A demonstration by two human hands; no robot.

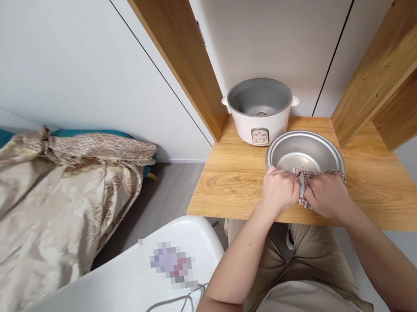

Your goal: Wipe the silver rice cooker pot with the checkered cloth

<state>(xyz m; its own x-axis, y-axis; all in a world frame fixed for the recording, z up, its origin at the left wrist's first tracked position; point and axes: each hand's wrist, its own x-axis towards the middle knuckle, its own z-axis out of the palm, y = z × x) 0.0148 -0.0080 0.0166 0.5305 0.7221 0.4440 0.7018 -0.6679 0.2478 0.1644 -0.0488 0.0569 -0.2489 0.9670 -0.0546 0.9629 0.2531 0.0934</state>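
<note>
A bare metal inner pot (303,151) stands on a wooden shelf top (230,178), just in front of a white rice cooker body (260,111) that is open and hollow. My left hand (280,189) grips the pot's near rim. My right hand (327,194) presses a patterned cloth (316,175) over the same rim, right beside the left hand. The cloth drapes across the edge toward the right.
Wooden uprights (179,47) flank the shelf on both sides. A white chair (115,296) with a thin white cable (155,309) sits at lower left. A bed with a beige cover (41,203) lies further left, grey floor between.
</note>
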